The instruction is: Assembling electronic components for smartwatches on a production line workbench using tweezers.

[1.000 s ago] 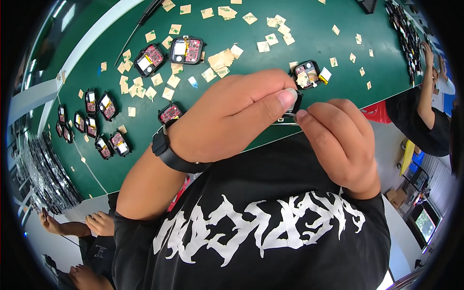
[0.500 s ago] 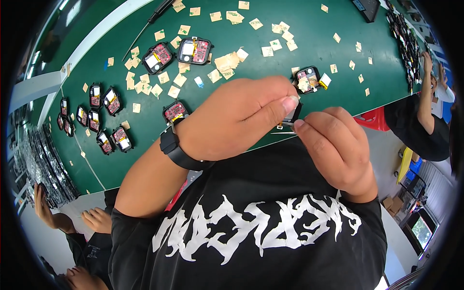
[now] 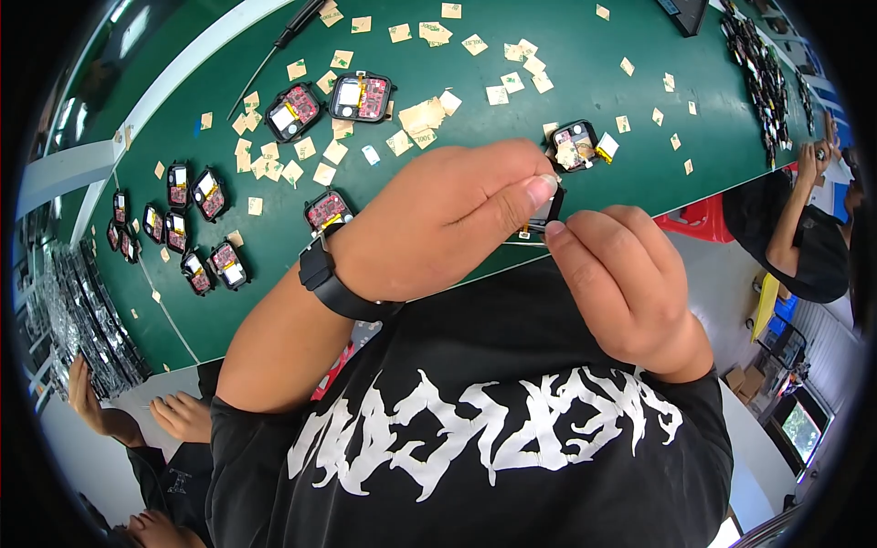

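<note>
My left hand (image 3: 448, 215), with a black watch on its wrist, is closed in a pinch at the edge of a small black-framed device part (image 3: 551, 208). Most of that part is hidden behind my fingers. Close by on its right, my right hand (image 3: 626, 279) has thumb and fingers pressed together at the part's lower edge; whatever they pinch cannot be made out. Beyond my fingertips lies an opened watch-like unit (image 3: 574, 146) with a small white battery (image 3: 607, 147) beside it. Another unit with a red circuit board (image 3: 326, 210) sits partly behind my left wrist.
Two opened units (image 3: 360, 97) and a screwdriver (image 3: 297, 27) lie at the far left of the green table (image 3: 639, 36). Several more units (image 3: 210, 193) are grouped leftward. Tan adhesive squares (image 3: 422, 115) are scattered about. Co-workers' hands (image 3: 181, 416) show at both sides.
The view has shifted slightly, so the table things sit a little further left. My right fingers have moved slightly; a thin metal sliver seen near them before no longer shows.
</note>
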A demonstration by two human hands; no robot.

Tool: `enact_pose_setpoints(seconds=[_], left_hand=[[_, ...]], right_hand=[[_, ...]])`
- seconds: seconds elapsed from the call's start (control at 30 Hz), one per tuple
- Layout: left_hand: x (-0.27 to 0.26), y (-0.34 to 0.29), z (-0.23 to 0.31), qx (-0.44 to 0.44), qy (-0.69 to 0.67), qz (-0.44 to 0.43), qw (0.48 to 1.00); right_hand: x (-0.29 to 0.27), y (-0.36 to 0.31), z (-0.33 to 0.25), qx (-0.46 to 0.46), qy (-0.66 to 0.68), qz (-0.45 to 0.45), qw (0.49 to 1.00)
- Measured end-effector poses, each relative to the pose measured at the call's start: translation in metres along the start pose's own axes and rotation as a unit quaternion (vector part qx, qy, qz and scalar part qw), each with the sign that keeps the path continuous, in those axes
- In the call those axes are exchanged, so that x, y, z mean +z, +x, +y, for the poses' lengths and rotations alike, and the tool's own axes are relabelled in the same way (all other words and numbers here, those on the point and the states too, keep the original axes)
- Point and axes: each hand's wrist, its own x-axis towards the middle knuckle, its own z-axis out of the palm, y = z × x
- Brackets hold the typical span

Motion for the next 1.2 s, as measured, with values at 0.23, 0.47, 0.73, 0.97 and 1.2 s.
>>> enact_pose_setpoints(seconds=[0.23,0.47,0.73,0.97,1.2], left_hand=[[0.001,0.0,-0.002,0.019,0.03,-0.003,0.999],[0.001,0.001,-0.001,0.004,0.039,-0.015,0.999],[0.001,0.001,-0.003,0.0,-0.002,-0.009,1.0],[-0.002,0.001,-0.002,-0.072,-0.096,-0.036,0.992],[0.0,0.003,0.005,-0.098,-0.061,-0.023,0.993]], right_hand=[[-0.002,0.0,0.002,0.013,0.043,-0.001,0.999],[-0.006,0.001,0.002,0.01,0.049,-0.027,0.998],[-0.004,0.001,-0.001,-0.043,-0.037,-0.005,0.998],[-0.006,-0.007,0.01,0.011,-0.029,-0.01,0.999],[-0.01,-0.028,0.023,0.102,0.022,0.021,0.994]])
